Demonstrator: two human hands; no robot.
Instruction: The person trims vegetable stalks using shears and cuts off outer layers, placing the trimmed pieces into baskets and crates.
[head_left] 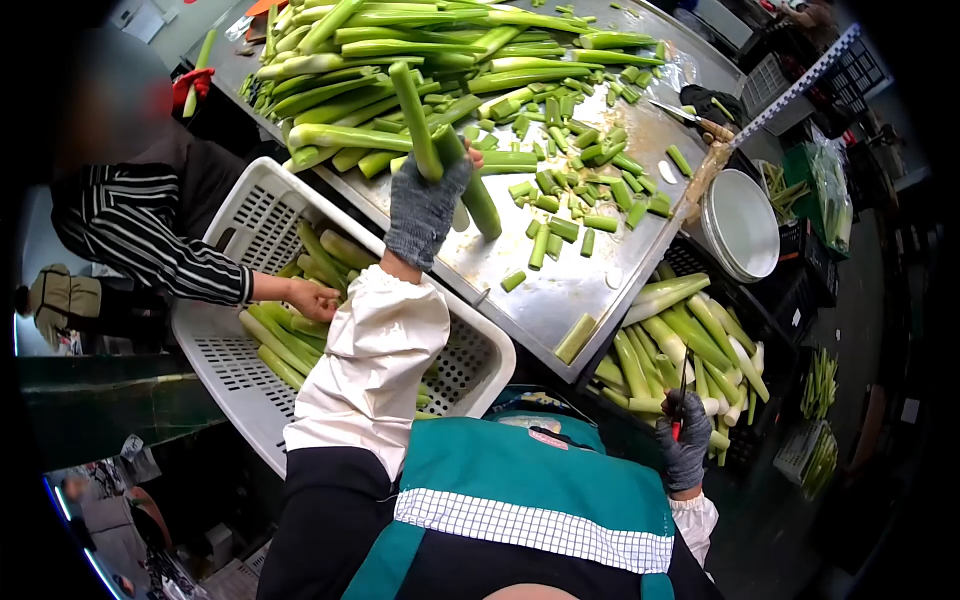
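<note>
My left hand, in a grey knitted glove, is closed around thick green vegetable stalks above the near edge of the metal table. One stalk points up and away; another slants down to the right. Low on the right, my right hand, also gloved in grey, grips a knife with a red handle, its thin blade pointing up. Beside that hand is a dark crate full of pale green stalks. Short cut pieces lie scattered over the table.
A heap of long stalks covers the table's far side. At left, a co-worker's bare hand reaches into a white perforated basket of stalks. White buckets stand right; another knife lies by the table's right edge.
</note>
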